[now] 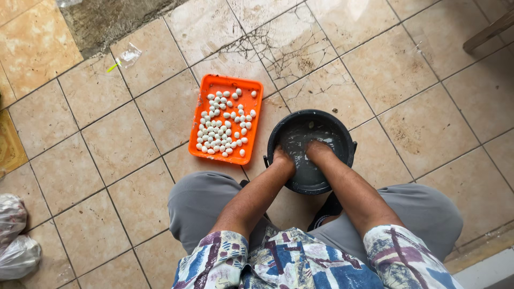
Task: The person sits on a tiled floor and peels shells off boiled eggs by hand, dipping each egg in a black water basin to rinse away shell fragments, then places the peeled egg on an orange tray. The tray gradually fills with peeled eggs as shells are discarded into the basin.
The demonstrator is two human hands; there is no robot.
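Observation:
A black bucket (342, 134) stands on the tiled floor between my knees, holding cloudy grey water. My left hand (282, 159) and my right hand (317, 151) both reach down into it, side by side; their fingers are under the murky water and hidden. To the left of the bucket lies an orange rectangular tray (251, 119) carrying several small white egg-shaped pieces (222, 128) in loose rows.
Beige floor tiles (428, 128) surround me, some stained and cracked. White plastic bags (13, 235) lie at the left edge. A scrap of clear plastic (128, 55) sits at the upper left. A wooden leg (490, 31) shows at the top right.

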